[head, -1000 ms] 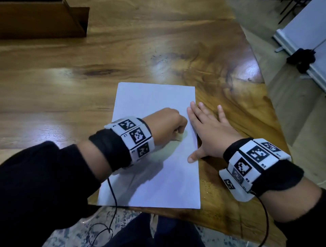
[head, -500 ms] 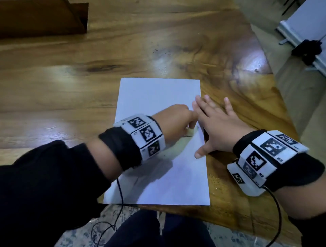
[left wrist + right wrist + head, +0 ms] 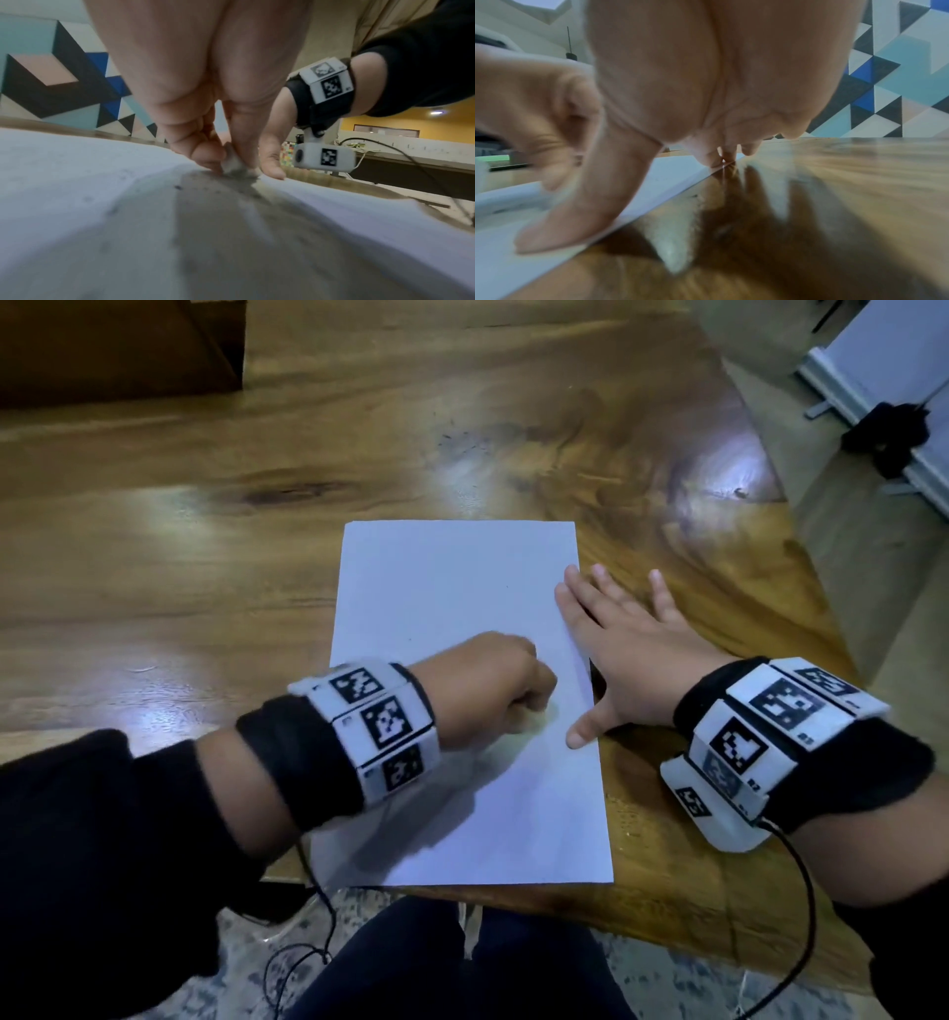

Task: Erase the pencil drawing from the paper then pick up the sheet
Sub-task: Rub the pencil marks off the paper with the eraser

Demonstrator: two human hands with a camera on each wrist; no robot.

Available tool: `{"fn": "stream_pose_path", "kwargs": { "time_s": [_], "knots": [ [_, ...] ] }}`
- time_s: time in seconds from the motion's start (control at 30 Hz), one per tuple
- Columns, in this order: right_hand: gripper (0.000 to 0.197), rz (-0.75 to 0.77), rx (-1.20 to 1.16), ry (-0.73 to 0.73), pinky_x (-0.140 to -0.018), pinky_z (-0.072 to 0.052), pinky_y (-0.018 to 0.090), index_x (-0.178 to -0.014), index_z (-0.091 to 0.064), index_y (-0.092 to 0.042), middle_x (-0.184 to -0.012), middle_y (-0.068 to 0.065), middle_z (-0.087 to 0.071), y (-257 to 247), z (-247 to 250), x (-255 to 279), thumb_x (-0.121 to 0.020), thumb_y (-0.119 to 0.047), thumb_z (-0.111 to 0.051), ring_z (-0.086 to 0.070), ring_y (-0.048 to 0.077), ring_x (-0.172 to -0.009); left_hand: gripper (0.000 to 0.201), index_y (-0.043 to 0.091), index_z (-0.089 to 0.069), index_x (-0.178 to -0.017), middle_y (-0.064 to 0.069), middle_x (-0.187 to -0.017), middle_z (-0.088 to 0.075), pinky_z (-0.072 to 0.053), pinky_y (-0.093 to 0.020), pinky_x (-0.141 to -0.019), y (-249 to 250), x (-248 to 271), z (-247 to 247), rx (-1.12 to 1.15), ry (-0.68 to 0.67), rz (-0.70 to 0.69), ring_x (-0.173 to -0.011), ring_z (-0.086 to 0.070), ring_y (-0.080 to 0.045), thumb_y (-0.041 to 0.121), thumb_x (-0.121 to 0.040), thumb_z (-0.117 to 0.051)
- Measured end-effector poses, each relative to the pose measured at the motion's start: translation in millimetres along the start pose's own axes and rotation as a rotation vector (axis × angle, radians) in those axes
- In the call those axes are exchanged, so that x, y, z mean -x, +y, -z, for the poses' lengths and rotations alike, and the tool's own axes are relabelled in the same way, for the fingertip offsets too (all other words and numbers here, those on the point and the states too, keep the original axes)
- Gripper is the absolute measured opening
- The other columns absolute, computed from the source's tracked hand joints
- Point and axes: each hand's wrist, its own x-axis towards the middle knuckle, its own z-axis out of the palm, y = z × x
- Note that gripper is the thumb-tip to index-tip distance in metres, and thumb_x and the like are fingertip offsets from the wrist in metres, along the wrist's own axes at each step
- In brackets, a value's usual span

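A white sheet of paper (image 3: 452, 588) lies on the wooden table (image 3: 205, 546), its near edge at the table's front edge. My left hand (image 3: 493, 685) is curled over the sheet's middle right and pinches a small grey-white eraser (image 3: 232, 164) against the paper (image 3: 77, 203). Dark eraser crumbs dot the sheet in the left wrist view. My right hand (image 3: 621, 649) lies flat with spread fingers on the sheet's right edge, thumb (image 3: 559, 229) and index fingertip on the paper (image 3: 500, 263), the other fingers on the wood. The pencil drawing is hidden under my left hand.
A dark wooden box (image 3: 113, 346) stands at the table's far left. The table's right edge (image 3: 801, 546) slants away, with floor and a white stand (image 3: 883, 403) beyond it. Cables hang from both wristbands near my lap.
My left hand with the eraser has slid back toward me along the sheet, after moving closer to the right hand half a second ago. The right hand stays pressed on the sheet's edge.
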Motion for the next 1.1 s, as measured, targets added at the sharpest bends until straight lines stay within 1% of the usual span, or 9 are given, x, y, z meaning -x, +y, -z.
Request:
{"fn": "stream_pose_path", "kwargs": {
  "time_s": [0.13, 0.2, 0.33, 0.43, 0.63, 0.8, 0.9, 1.0, 1.1],
  "knots": [
    [0.140, 0.000, -0.003, 0.006, -0.111, 0.019, 0.055, -0.147, 0.023, -0.014, -0.154, -0.001, 0.033, 0.5, 0.8, 0.5, -0.059, -0.072, -0.069, 0.033, 0.017, -0.139, 0.012, 0.011, -0.067, -0.080, 0.003, -0.076, -0.054, -0.038, -0.019, -0.067, 3.2, 48.6, -16.2, 0.222, -0.204, 0.062, -0.069, -0.049, -0.010, 0.009, -0.077, -0.056],
    [0.140, -0.001, -0.004, 0.005, -0.111, 0.019, 0.055, -0.147, 0.024, -0.014, -0.153, -0.001, 0.033, -0.2, 0.8, 0.8, -0.059, -0.071, -0.069, 0.033, 0.017, -0.139, 0.015, 0.012, -0.070, -0.081, 0.001, -0.084, -0.059, -0.034, -0.011, -0.065, 0.6, 51.0, -15.6, 0.149, -0.213, 0.014, -0.074, -0.048, -0.008, 0.004, -0.074, -0.059],
    [0.140, -0.007, -0.014, -0.005, -0.111, 0.020, 0.055, -0.147, 0.024, -0.013, -0.153, -0.001, 0.034, -2.1, 1.1, 0.8, -0.060, -0.070, -0.070, 0.034, 0.017, -0.139, 0.012, 0.009, -0.065, -0.079, -0.010, -0.086, -0.063, -0.041, -0.027, -0.069, -1.2, 14.4, -0.5, 0.030, -0.046, 0.015, -0.079, -0.055, -0.024, 0.019, -0.078, -0.059],
    [0.141, -0.014, -0.007, -0.008, -0.111, 0.020, 0.055, -0.147, 0.024, -0.013, -0.153, -0.001, 0.034, -2.1, 1.8, 0.6, -0.059, -0.070, -0.070, 0.033, 0.017, -0.139, 0.012, 0.008, -0.063, -0.078, -0.009, -0.084, -0.059, -0.042, -0.030, -0.069, 0.7, 9.3, -1.9, 0.010, -0.042, 0.055, -0.076, -0.052, -0.023, 0.019, -0.080, -0.060],
    [0.140, -0.017, -0.005, 0.013, -0.111, 0.019, 0.055, -0.147, 0.023, -0.014, -0.155, -0.002, 0.031, -1.9, 0.8, 0.4, -0.059, -0.070, -0.071, 0.032, 0.017, -0.140, 0.018, 0.011, -0.069, -0.076, -0.002, -0.082, -0.067, -0.045, -0.023, -0.068, 5.2, 43.6, -11.7, 0.105, -0.279, -0.014, -0.074, -0.057, -0.014, 0.000, -0.069, -0.056],
    [0.141, -0.024, -0.002, 0.009, -0.112, 0.018, 0.055, -0.147, 0.022, -0.013, -0.155, 0.000, 0.031, -4.1, 1.9, 0.4, -0.059, -0.069, -0.072, 0.031, 0.018, -0.140, 0.008, 0.008, -0.064, -0.082, -0.004, -0.079, -0.056, -0.027, -0.024, -0.061, 5.3, -9.2, 4.6, -0.056, 0.010, 0.030, -0.075, -0.051, -0.023, 0.013, -0.078, -0.060],
    [0.140, -0.019, -0.014, 0.006, -0.112, 0.019, 0.055, -0.147, 0.023, -0.013, -0.154, 0.000, 0.032, -3.6, 2.4, 1.3, -0.059, -0.069, -0.071, 0.031, 0.018, -0.140, 0.006, 0.006, -0.060, -0.080, -0.006, -0.079, -0.050, -0.026, -0.024, -0.061, 9.5, -15.5, -0.1, -0.032, 0.059, 0.068, -0.071, -0.042, -0.019, 0.011, -0.078, -0.058],
    [0.140, -0.016, -0.022, 0.011, -0.111, 0.019, 0.055, -0.147, 0.022, -0.014, -0.154, -0.001, 0.031, -3.0, 2.2, 1.9, -0.059, -0.068, -0.072, 0.032, 0.017, -0.140, 0.010, 0.006, -0.059, -0.069, -0.011, -0.077, -0.055, -0.041, -0.033, -0.065, 13.0, 16.0, -19.6, 0.032, -0.052, -0.052, -0.069, -0.048, -0.024, 0.011, -0.076, -0.054],
    [0.139, -0.014, -0.018, 0.010, -0.112, 0.019, 0.055, -0.147, 0.023, -0.014, -0.154, -0.002, 0.031, -3.2, 2.0, 2.4, -0.060, -0.068, -0.072, 0.032, 0.016, -0.140, 0.011, 0.008, -0.064, -0.074, -0.004, -0.083, -0.056, -0.047, -0.032, -0.071, 13.6, 39.3, -29.6, 0.075, -0.229, -0.081, -0.077, -0.056, -0.023, 0.013, -0.079, -0.055]
  ]
}}
